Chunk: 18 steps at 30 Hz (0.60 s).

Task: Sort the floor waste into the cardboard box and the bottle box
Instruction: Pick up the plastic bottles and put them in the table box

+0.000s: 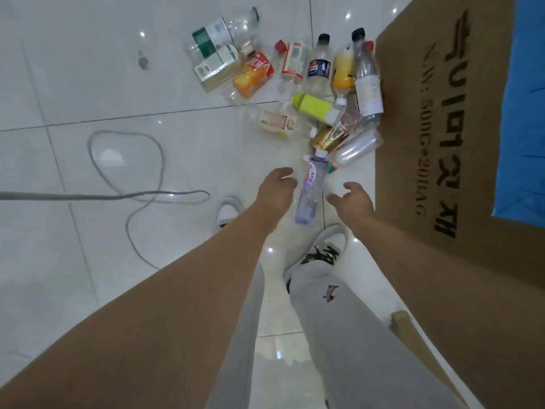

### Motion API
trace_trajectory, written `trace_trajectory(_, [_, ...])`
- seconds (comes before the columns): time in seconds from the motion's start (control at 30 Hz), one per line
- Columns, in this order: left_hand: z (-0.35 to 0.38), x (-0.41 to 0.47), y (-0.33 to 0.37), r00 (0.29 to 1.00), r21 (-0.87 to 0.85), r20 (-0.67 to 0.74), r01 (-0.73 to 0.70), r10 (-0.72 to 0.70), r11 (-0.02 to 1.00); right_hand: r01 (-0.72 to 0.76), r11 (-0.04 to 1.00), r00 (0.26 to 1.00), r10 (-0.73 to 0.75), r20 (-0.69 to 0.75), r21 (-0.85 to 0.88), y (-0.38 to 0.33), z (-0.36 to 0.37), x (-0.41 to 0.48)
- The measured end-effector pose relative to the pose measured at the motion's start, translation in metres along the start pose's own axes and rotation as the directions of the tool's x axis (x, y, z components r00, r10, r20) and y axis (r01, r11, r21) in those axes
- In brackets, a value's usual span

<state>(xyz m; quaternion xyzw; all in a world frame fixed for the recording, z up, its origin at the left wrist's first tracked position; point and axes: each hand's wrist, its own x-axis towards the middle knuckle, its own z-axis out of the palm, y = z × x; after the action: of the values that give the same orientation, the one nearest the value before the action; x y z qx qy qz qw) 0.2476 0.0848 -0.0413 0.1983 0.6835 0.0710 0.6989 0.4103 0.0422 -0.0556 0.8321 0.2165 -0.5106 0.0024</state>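
A clear purplish bottle [309, 190] with a white cap lies on the white tile floor between my two hands. My left hand [275, 190] hovers just left of it, fingers loosely curled, holding nothing. My right hand [352, 200] is to its right, fingers spread and relaxed, empty. Beyond lies a heap of several plastic bottles, among them a lime-green bottle [314, 105], a yellow juice bottle [343, 69] and an orange-labelled bottle [253, 75]. A small carton [218, 64] lies at the heap's left. A big cardboard box [442, 128] with black print stands on the right.
A grey cable [126, 172] loops over the floor on the left. My white shoes [327, 246] and grey trousers are below the hands. Blue lining [522, 113] shows inside the big box. A cardboard flap [404, 323] pokes out at the lower right.
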Motion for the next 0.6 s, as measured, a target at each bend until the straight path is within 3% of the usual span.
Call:
trace_trajectory(0.2, [-0.009, 0.066, -0.063, 0.996, -0.031, 0.086, 0.027, -0.024, 0.999, -0.107, 0.991, 0.991, 0.113, -0.078, 0.077, 0.024, 0.071, 0.088])
trace_trajectory(0.4, [-0.014, 0.095, -0.108, 0.995, -0.057, 0.060, 0.084, -0.080, 0.995, -0.050, 0.989, 0.984, 0.072, -0.160, 0.141, 0.036, 0.121, 0.119])
trace_trajectory(0.6, [-0.016, 0.103, -0.110, 0.992, -0.003, 0.052, 0.118, -0.118, 0.993, -0.054, 0.979, 0.978, 0.092, -0.189, 0.197, 0.043, 0.134, 0.129])
